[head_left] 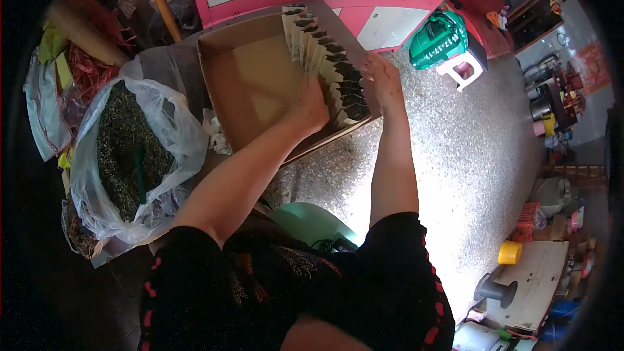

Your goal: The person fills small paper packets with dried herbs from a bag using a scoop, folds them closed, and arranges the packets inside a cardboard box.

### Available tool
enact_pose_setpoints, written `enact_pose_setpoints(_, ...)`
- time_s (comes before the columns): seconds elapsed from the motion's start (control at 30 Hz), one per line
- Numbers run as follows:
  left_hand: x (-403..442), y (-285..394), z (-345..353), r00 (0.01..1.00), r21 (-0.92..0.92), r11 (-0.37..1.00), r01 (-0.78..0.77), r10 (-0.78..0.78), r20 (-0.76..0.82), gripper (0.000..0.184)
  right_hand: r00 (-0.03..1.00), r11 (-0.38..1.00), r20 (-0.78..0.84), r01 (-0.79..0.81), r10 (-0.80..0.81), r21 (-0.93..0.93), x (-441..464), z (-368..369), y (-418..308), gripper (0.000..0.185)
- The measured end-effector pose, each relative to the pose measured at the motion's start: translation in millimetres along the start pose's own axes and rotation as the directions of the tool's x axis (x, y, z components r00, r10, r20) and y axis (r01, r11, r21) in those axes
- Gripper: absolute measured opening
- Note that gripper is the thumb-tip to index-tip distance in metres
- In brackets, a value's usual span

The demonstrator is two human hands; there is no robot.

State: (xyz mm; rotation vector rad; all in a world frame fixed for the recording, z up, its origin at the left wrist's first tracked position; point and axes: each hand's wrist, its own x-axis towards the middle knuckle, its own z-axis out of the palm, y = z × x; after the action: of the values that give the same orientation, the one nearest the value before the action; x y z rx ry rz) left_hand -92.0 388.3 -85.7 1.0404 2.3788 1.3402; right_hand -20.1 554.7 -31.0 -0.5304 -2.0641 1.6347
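A shallow cardboard box [244,68] lies before me, with bare board over most of its floor. Along its right side runs a row of pale paper packets [351,88], open at the top, with dark dried leaf matter showing inside. My left hand [309,109] is inside the box against the left side of this row; its fingers are blurred and partly hidden. On the other side, my right hand [387,84] is at the box's right wall, fingers loosely bent and apart, with nothing visible in them.
Left of the box stands a clear plastic bag [179,114] of dried plant matter [120,149], with a green-handled tool [140,175] in it. A green sack [439,39] and white stool [465,68] stand beyond on the speckled floor [442,156]. A yellow tub [510,253] is at right.
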Motion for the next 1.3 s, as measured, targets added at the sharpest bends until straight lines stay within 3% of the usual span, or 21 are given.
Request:
enact_pose_setpoints(0.03, -3.3, 7.1, -7.9, 0.994, 0.028, 0.997, 0.078, -0.08, 0.073, 0.046, 0.999, 0.999, -0.001, 0.042, -0.042, 0.003, -2.4, -4.3, 2.7, 0.04)
enact_pose_setpoints(0.1, -16.6, 29.0, -22.1, 0.985, 0.123, 0.991, 0.051, -0.071, 0.159, 0.045, 0.996, 0.996, -0.006, 0.085, -0.085, 0.005, -8.6, -6.5, 7.9, 0.041)
enact_pose_setpoints(0.17, -25.6, 39.0, -20.5, 0.967, 0.212, 0.977, 0.019, -0.071, 0.243, 0.044, 1.0, 0.995, 0.009, -0.006, 0.005, 0.102, -17.0, -2.1, 14.8, 0.045)
enact_pose_setpoints(0.2, -28.1, 41.9, -16.4, 0.957, 0.104, 0.991, 0.08, -0.106, 0.271, 0.044, 1.0, 0.995, 0.006, -0.009, 0.008, 0.103, -15.4, -0.8, 21.4, 0.045)
enact_pose_setpoints(0.23, -29.9, 43.7, -14.1, 0.943, -0.004, 0.989, 0.145, -0.137, 0.302, 0.043, 0.994, 0.996, 0.067, 0.087, -0.09, 0.036, -11.6, 0.9, 27.5, 0.046)
enact_pose_setpoints(0.27, -30.1, 44.4, -14.1, 0.943, -0.003, 0.989, 0.145, -0.137, 0.304, 0.043, 0.974, 0.982, 0.135, 0.188, -0.184, -0.024, -7.8, 1.2, 32.5, 0.048)
enact_pose_setpoints(0.3, -29.1, 47.9, -17.8, 0.925, -0.025, 0.984, 0.174, -0.155, 0.347, 0.043, 0.974, 0.982, 0.134, 0.188, -0.183, -0.024, -7.2, 2.8, 28.2, 0.048)
enact_pose_setpoints(0.4, -22.6, 53.0, -24.4, 0.882, -0.065, 0.971, 0.231, -0.18, 0.435, 0.044, 0.976, 0.995, 0.195, 0.085, -0.092, 0.047, -3.8, 0.1, 14.7, 0.049)
enact_pose_setpoints(0.47, -18.0, 44.5, -25.7, 0.878, 0.219, 0.973, 0.08, -0.172, 0.446, 0.035, 0.969, 0.998, 0.246, -0.027, 0.012, 0.058, -1.3, -5.4, 11.8, 0.05)
enact_pose_setpoints(0.57, -11.9, 28.0, -20.7, 0.88, 0.281, 0.959, 0.047, -0.173, 0.443, 0.032, 0.946, 0.969, 0.317, -0.132, 0.061, 0.207, 1.4, -6.5, 29.0, 0.056)
enact_pose_setpoints(0.7, -13.9, 39.2, -30.2, 0.898, 0.22, 0.975, 0.024, -0.117, 0.423, 0.033, 0.942, 0.92, 0.322, -0.21, 0.099, 0.33, -15.0, -1.6, 12.2, 0.063)
enact_pose_setpoints(0.77, -8.5, 40.4, -36.0, 0.827, 0.149, 0.989, 0.004, -0.087, 0.555, 0.03, 0.933, 0.915, 0.349, -0.213, 0.087, 0.342, -17.9, -2.3, 11.3, 0.074)
enact_pose_setpoints(0.8, -7.6, 37.3, -33.9, 0.827, 0.149, 0.989, 0.002, -0.085, 0.556, 0.03, 0.934, 0.915, 0.347, -0.212, 0.087, 0.342, -18.3, -4.3, 12.4, 0.074)
enact_pose_setpoints(0.87, -5.4, 26.5, -26.0, 0.851, -0.021, 1.0, 0.012, 0.001, 0.526, 0.028, 0.913, 0.883, 0.403, -0.237, 0.06, 0.405, -16.2, -8.0, 17.2, 0.085)
enact_pose_setpoints(0.97, -5.7, 22.3, -8.1, 0.904, 0.013, 0.999, -0.046, 0.036, 0.425, 0.024, 0.921, 0.886, 0.389, -0.188, 0.009, 0.424, -13.4, -7.7, 28.2, 0.088)
enact_pose_setpoints(1.17, -4.4, 22.0, 0.0, 0.905, 0.096, 0.995, -0.042, -0.003, 0.426, 0.019, 0.927, 0.889, 0.375, -0.169, -0.003, 0.426, -16.5, -2.4, 23.6, 0.086)
enact_pose_setpoints(1.3, -10.4, 16.4, -5.6, 0.905, 0.058, 0.989, -0.138, 0.102, 0.412, 0.019, 0.925, 0.879, 0.378, -0.164, -0.02, 0.448, -19.4, -2.1, 23.7, 0.086)
